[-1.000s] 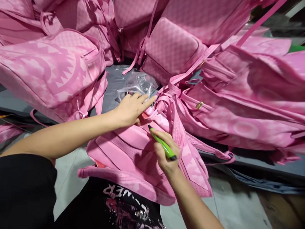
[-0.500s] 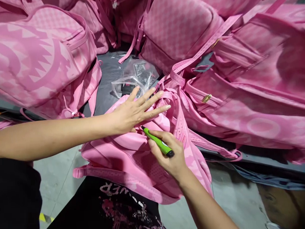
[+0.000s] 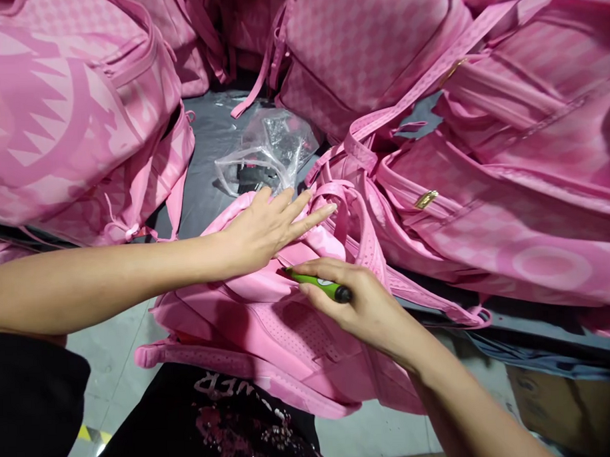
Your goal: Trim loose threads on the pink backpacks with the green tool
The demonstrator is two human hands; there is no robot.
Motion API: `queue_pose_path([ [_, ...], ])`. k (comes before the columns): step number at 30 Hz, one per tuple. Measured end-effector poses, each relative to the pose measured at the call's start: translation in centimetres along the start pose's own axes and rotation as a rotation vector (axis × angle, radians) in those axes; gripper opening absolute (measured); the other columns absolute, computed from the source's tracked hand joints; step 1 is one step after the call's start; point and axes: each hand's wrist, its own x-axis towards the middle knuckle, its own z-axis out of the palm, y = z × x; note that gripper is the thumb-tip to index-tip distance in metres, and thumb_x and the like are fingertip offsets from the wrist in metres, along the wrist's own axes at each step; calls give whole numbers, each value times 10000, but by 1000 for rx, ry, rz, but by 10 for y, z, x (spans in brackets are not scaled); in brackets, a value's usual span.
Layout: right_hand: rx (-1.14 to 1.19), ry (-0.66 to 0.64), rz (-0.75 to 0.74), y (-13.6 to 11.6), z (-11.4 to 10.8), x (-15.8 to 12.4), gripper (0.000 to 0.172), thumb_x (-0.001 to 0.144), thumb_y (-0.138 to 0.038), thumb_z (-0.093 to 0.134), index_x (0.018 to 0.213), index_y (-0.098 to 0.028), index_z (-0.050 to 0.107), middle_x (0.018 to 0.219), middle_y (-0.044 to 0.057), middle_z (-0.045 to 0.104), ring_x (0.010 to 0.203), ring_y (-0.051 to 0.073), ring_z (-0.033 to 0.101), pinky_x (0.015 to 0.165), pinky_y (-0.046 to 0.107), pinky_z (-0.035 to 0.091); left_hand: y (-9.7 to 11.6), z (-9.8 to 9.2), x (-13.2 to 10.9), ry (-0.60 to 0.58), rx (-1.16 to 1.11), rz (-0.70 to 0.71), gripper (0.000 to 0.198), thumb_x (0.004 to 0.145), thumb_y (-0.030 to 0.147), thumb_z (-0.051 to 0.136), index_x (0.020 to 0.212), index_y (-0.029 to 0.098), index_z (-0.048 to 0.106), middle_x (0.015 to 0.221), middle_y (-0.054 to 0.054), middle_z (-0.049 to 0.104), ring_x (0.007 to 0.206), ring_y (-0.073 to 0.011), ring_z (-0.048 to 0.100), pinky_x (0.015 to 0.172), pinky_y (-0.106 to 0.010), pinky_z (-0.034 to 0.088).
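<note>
A pink backpack (image 3: 268, 323) lies in front of me, over the table's edge, its straps and dotted mesh panel facing up. My left hand (image 3: 270, 233) presses flat on its upper part, fingers spread toward the right. Between the thumb and fingers of my right hand (image 3: 355, 297) is a green pen-like tool (image 3: 317, 282) with a black end. Its dark tip touches or nearly touches the pink fabric just below my left hand. The exact contact is too small to tell.
A clear plastic bag (image 3: 282, 146) with small dark items lies on the grey table (image 3: 209, 125) beyond my left hand. Pink backpacks crowd the left (image 3: 81, 116), back (image 3: 363, 46) and right (image 3: 524, 214). A cardboard box (image 3: 566, 406) stands at the lower right.
My right hand and the green tool have tilted flatter, the hand shifting slightly right. My left hand's fingers are a little closer together. The view has shifted slightly.
</note>
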Motion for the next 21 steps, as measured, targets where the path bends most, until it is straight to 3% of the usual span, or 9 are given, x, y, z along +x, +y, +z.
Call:
queue_pose_path([
  [7,-186,93,-105,7,11,-3,256,949,-179,577,1173,-155,698,1161,111,746,1042,251,717,924,435,584,-2,6,5,-55,-54,-45,902,935,309,571,1626,189,4,1660,-177,212,1410,-373,344,1017,-499,395],
  [16,-86,133,-143,12,13,6,250,941,-181,611,1174,-184,702,1172,77,759,1035,214,730,940,361,580,-1,4,10,-106,-59,-43,743,993,228,420,1623,130,40,1620,-209,283,1353,-367,416,972,-506,419],
  [21,-130,80,-124,7,11,10,193,939,-177,614,1101,-169,718,1100,82,779,931,206,746,876,340,583,-1,0,14,-134,-65,-55,701,995,170,364,1625,137,58,1593,-203,328,1316,-349,445,956,-486,417],
])
